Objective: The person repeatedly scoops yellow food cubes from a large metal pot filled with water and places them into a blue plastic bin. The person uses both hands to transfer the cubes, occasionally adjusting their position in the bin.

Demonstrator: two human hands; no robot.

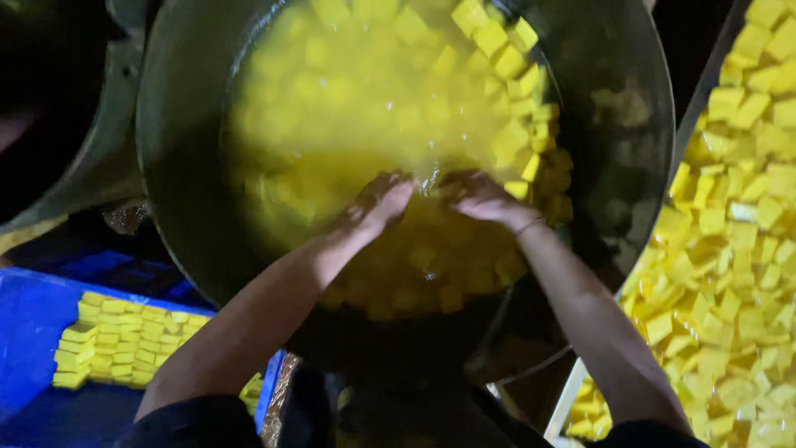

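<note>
— What's nearest the camera?

— Two bare forearms reaching forward from dark sleeves. Below the left one a blue crate [33,332] holds neat rows of stacked yellow blocks [108,344].

— And the hands?

— Both are dipped at the surface of cloudy yellow liquid [332,124] in a big dark metal basin [178,149]. The left hand [377,203] and right hand [481,199] sit close side by side, a small gap between them, fingers pointing away from the body. The fingertips are under the liquid, so I cannot tell whether they are closed on anything.

— Where are the cubes?

— Yellow cubes [506,91] fill the basin. Those showing clearest float beyond and to the right of the hands, banked in an arc along the far right wall; more lie submerged under and in front of the wrists. The right hand is nearer that bank.

— Farther out?

— On the right, past the rim, a tray [705,91] is heaped with loose cubes [730,241] of the same yellow.
</note>
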